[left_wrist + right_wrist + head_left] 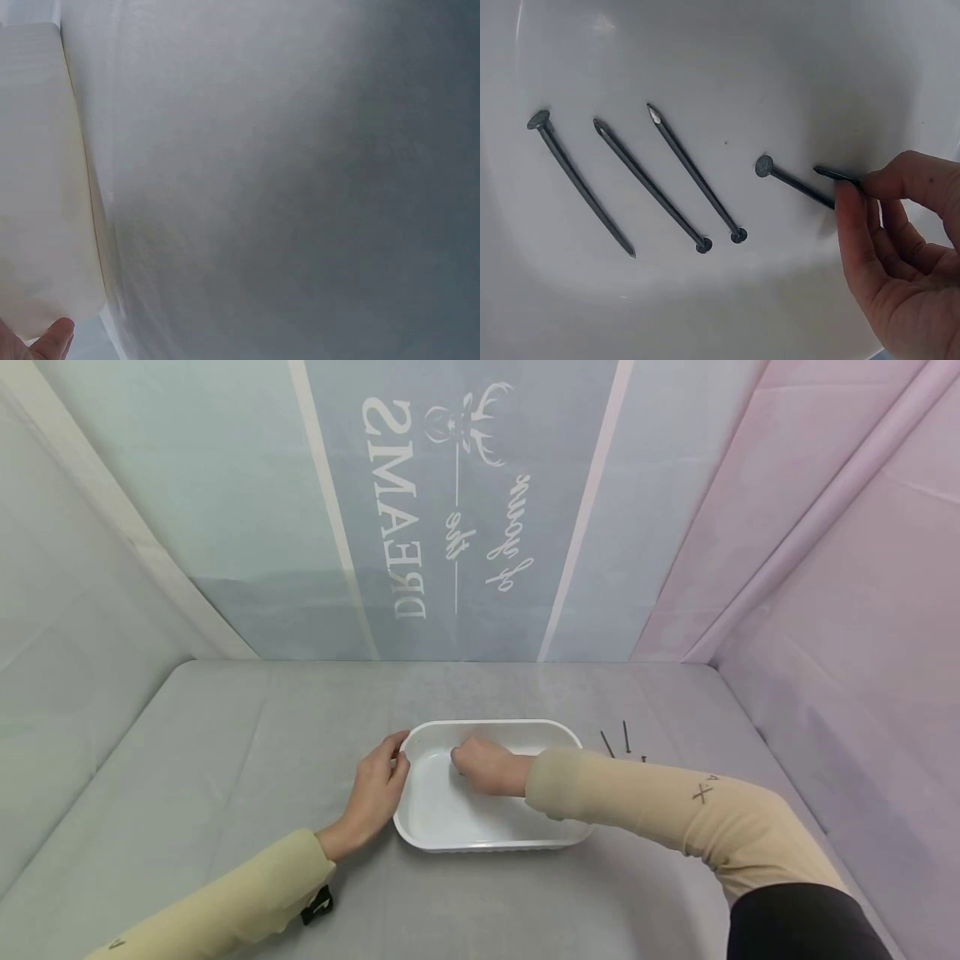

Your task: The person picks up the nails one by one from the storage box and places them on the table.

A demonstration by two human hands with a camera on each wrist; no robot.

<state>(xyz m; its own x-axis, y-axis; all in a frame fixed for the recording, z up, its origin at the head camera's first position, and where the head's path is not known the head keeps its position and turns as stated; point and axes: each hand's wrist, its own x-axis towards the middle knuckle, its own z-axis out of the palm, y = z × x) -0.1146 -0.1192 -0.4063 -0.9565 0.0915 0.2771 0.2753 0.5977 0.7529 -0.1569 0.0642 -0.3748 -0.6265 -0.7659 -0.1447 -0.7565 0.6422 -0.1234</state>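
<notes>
Right wrist view shows a dark nail (pixel 827 172) pinched in the thumb and finger of the right hand (pixel 487 766), inside a white tray (pixel 442 818). Another nail (pixel 802 187) lies just beside it, with its flat head showing. Three more nails (pixel 648 181) lie side by side on the tray's floor, all on a slant. At the tray's left end, the left hand (pixel 375 787) rests loose fingers against it. Some other nails (pixel 627 737) lie on the grey table (pixel 465 902), right of the tray. Behind is a cloth wall (pixel 555 443) with backward white letters
</notes>
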